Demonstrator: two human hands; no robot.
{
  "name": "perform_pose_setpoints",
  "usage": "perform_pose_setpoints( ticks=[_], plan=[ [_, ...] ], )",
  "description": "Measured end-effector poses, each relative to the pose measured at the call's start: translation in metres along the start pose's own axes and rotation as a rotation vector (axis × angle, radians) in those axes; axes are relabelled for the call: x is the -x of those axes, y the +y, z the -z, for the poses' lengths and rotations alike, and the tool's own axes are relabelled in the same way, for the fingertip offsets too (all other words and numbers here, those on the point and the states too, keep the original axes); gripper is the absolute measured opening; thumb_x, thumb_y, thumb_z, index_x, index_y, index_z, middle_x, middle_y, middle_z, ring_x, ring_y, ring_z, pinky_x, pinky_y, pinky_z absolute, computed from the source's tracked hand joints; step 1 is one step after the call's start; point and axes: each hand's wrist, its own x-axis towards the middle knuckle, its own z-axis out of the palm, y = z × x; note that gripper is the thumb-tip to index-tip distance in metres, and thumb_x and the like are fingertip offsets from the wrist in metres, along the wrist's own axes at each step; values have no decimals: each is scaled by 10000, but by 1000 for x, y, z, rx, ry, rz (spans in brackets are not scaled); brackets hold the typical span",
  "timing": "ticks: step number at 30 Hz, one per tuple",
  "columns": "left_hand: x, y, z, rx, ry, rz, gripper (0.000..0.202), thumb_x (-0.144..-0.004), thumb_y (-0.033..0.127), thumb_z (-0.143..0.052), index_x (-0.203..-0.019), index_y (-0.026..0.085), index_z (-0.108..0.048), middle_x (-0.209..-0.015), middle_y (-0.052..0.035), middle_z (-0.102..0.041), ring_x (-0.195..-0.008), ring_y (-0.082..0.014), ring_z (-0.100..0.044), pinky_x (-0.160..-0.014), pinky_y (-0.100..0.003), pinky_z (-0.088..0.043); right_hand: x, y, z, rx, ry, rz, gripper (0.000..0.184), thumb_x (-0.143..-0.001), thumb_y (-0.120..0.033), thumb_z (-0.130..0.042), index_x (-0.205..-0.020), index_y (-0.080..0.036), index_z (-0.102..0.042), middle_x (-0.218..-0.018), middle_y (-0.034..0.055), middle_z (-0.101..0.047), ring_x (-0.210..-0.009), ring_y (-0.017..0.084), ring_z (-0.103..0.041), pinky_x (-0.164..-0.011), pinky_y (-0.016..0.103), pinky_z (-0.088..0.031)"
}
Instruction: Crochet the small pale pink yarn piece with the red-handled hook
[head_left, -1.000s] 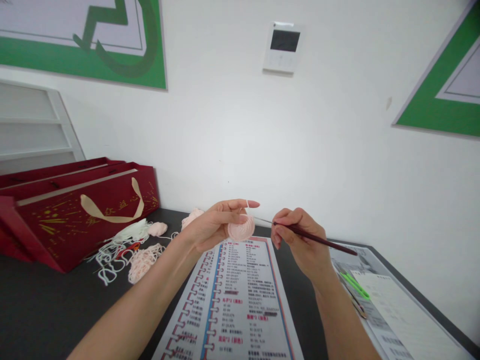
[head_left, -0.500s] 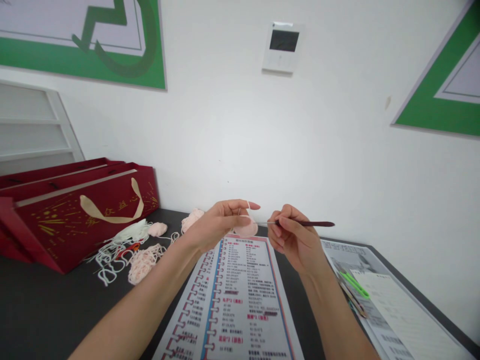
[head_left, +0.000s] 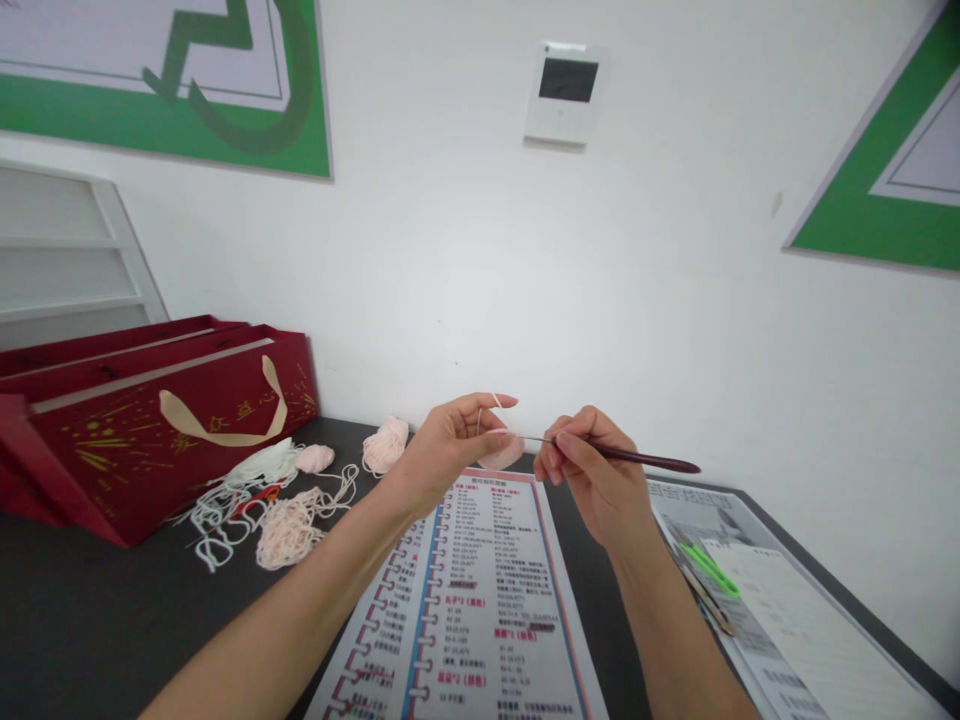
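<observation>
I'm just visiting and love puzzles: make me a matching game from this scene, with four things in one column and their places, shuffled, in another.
Things
1. Crochet hook
2. Pale pink crochet piece
3. Red gift bag
4. Panel with a dark screen

Places
A. Mounted on the white wall
B. Held in the left hand
C. Held in the right hand
D. Standing on the table's left side

Pairs: 1-C, 2-B, 3-D, 4-A

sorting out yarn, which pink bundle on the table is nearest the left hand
The rightmost pink bundle, a rounded heap just beyond the left wrist, lies nearest the left hand; the small pink ball and loose pink tangle are both farther left.
</observation>
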Motion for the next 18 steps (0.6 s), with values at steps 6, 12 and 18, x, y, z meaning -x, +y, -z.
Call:
perform_pose_setpoints(
  ticks=[6, 12, 18],
  plan=[
    [0, 0, -2, -12, 9, -30, 336, -738, 173, -737, -1061, 168, -647, -709, 44, -589, -608, -66, -528, -585, -216, -380, 5, 0, 4, 310, 8, 111, 143, -883, -143, -565, -763, -215, -535, -640, -54, -549, -553, 103, -540, -558, 269, -436],
    [1, -1, -3, -145, 45, -103, 345, -773, 216, -717, -1105, 170, -632, -700, 43, -592, -610, -73, -513, -596, -228, -386, 15, -3, -6, 803, -2, 297, 125, -902, -143, -520, -819, -230, -486, -727, -42, -557, -595, 94, -527, -544, 235, -393],
    [2, -4, -8, -314, 145, -201, 358, -781, 252, -711, -1126, 172, -655, -696, 27, -619, -688, -121, -575, -701, -268, -449, 19, -2, -18, 960, 41, 355, 132, -906, -141, -511, -826, -236, -467, -717, -43, -553, -522, 84, -457, -512, 227, -368]
  ],
)
